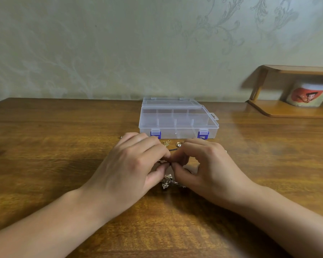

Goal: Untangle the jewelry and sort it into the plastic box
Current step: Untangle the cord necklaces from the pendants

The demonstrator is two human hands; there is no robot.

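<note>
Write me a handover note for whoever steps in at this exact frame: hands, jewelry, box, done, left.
Left hand and right hand: both pinch a dark cord of the jewelry tangle on the table.
Loose gold pieces and a ring lie in front of the plastic box.
Box: lid closed, purple latches down, compartments look empty.
Done: nothing sorted.
Left: finish untangling, open box, sort pieces in.

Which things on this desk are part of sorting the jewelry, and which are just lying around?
Part of the job:
tangled jewelry, pinched by left hand and right hand
gold chain
ring
plastic box, closed

Lying about:
wooden shelf
picture tin
</note>
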